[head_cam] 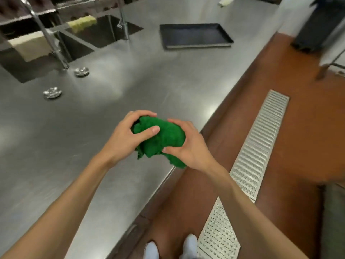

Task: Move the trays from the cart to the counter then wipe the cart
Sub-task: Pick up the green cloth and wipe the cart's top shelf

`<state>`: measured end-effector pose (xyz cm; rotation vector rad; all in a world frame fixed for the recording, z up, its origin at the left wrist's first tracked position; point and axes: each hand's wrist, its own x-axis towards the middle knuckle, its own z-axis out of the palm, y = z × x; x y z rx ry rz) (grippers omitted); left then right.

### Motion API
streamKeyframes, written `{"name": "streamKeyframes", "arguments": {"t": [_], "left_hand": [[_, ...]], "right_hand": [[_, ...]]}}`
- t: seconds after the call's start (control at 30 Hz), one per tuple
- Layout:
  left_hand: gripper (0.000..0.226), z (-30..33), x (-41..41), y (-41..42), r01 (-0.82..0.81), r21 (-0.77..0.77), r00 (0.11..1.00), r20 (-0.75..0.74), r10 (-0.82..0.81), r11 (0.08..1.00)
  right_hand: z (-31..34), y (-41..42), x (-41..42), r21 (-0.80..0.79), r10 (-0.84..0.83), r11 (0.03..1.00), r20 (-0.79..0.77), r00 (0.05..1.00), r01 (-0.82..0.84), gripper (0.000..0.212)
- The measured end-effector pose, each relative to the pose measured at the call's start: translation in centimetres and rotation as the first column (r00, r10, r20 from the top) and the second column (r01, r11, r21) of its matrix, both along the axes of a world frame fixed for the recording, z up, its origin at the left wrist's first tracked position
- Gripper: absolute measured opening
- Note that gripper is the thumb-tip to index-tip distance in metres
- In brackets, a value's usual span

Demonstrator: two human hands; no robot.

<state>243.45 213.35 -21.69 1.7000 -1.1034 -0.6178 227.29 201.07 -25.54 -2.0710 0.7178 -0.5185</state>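
A bunched green cloth (166, 139) is held between both hands just above the steel counter's (93, 146) near edge. My left hand (127, 139) grips its left side with the thumb on top. My right hand (188, 146) closes on its right side. Dark trays (194, 35) lie stacked flat on the counter at the far right. A blurred metal frame (328, 66), possibly the cart, shows at the right edge.
Two sinks (104, 32) with tall taps (50, 40) are set in the counter at the back left, holding yellow sponges. Two round drain plugs (81, 71) lie near them. A metal floor grate (257, 146) runs along the brown floor on the right.
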Motion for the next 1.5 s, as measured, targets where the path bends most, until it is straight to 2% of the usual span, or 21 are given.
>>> {"name": "streamKeyframes", "arguments": {"t": [0.17, 0.27, 0.43, 0.53, 0.7, 0.9, 1.1, 1.2, 1.5], "left_hand": [[0.046, 3.0, -13.8, -7.9, 0.357, -0.011, 0.932, 0.072, -0.355, 0.934], [0.047, 4.2, -25.8, -11.9, 0.581, -0.021, 0.809, 0.129, -0.574, 0.814], [0.031, 5.1, -50.7, -14.3, 0.857, -0.013, 0.507, 0.206, -0.837, 0.516], [0.033, 5.5, -65.9, -13.2, 0.939, -0.066, 0.342, 0.209, -0.916, 0.336], [0.043, 6.5, -85.3, -9.7, 0.985, -0.15, 0.115, 0.166, -0.979, 0.09], [0.036, 6.9, -101.0, -8.5, 0.974, -0.187, -0.1, 0.141, -0.985, -0.126], [0.036, 6.6, -112.7, -14.4, 0.962, -0.217, -0.147, 0.094, -0.985, -0.165], [0.033, 7.1, -116.7, -19.0, 0.97, -0.203, -0.127, 0.06, -0.99, -0.137], [0.029, 4.2, -123.8, -33.3, 0.998, -0.069, -0.012, -0.005, -1.0, -0.012]], "right_hand": [[2.1, -0.6, -17.2, -0.039, -0.35, 0.935, 0.051, 0.935, 0.352, 0.079], [3.0, 0.6, -30.0, -0.034, -0.557, 0.827, 0.076, 0.827, 0.561, 0.076], [3.9, 5.8, -53.5, -0.116, -0.84, 0.525, 0.088, 0.535, 0.843, 0.078], [5.1, 10.5, -67.2, -0.151, -0.932, 0.342, 0.073, 0.356, 0.927, 0.079], [7.4, 17.9, -83.4, -0.208, -0.995, 0.063, 0.069, 0.079, 0.976, 0.08], [7.7, 21.6, -95.4, -0.218, -0.989, -0.133, 0.09, -0.116, 0.967, 0.081], [7.6, 16.0, -106.0, -0.211, -0.982, -0.184, 0.086, -0.169, 0.96, 0.079], [7.9, 11.0, -110.1, -0.196, -0.981, -0.187, 0.08, -0.175, 0.962, 0.08], [4.7, -4.7, -119.5, -0.164, -0.997, -0.05, -0.045, -0.058, 0.985, 0.084]]}}
